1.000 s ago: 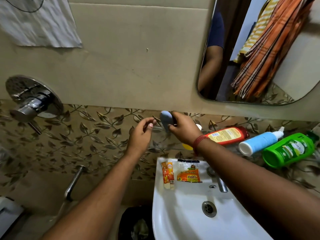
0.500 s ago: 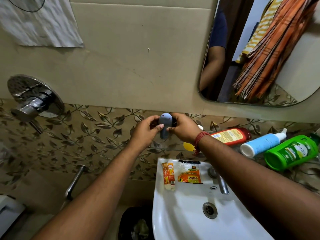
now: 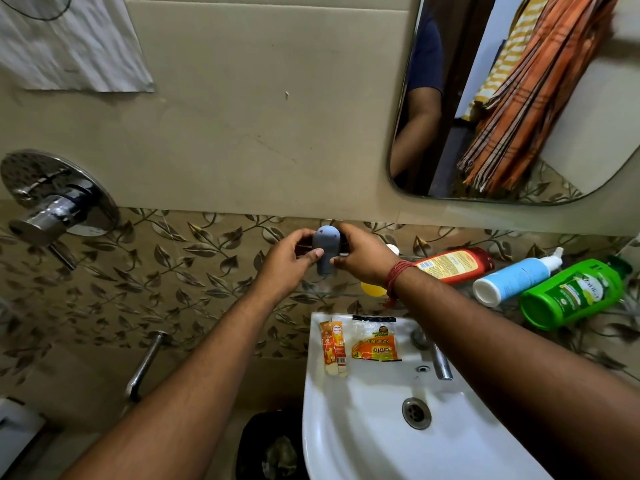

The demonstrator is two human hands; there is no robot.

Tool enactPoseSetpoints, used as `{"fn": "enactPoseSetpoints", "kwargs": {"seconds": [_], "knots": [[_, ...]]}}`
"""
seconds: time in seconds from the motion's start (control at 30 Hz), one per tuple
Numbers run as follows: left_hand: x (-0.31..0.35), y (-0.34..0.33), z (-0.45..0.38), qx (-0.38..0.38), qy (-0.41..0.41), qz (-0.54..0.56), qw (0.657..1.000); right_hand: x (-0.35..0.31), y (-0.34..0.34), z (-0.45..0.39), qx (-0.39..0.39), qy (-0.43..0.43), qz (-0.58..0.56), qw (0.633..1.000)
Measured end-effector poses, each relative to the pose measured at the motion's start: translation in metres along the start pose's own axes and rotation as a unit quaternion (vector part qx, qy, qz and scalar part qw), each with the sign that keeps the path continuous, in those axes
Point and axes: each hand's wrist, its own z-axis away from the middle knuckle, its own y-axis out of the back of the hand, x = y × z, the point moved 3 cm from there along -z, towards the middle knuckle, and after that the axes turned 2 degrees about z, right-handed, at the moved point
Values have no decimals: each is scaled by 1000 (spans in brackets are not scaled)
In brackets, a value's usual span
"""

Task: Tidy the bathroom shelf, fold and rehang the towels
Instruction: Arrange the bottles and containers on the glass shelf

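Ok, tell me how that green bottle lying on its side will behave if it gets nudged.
The green bottle lies on its side and looks rounded, so it may roll. Its glossy plastic probably makes it slippery. It looks large and full, so likely fairly heavy, though I cannot see the fill level.

Home bathroom — sink [image 3: 363, 441], mirror [image 3: 519, 98], toiletry bottles [image 3: 571, 292]

Ahead of you the far wall [image 3: 242, 126] is plain beige tile above and a band of brown leaf-patterned tile [image 3: 166, 258] below. A chrome shower mixer [image 3: 55, 202] sits on it at far left, under a creased white sheet [image 3: 69, 46]. A rounded mirror [image 3: 512, 98] hangs at upper right. The white basin [image 3: 374, 438] with its chrome tap [image 3: 438, 358] stands near you on the right, a dark bin [image 3: 270, 448] beside it.
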Motion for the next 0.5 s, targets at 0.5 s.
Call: {"fn": "enactPoseSetpoints", "kwargs": {"seconds": [0.5], "knots": [[6,-8,60,63,-152,-72,984,43,54,61,36,129,325,936]]}}
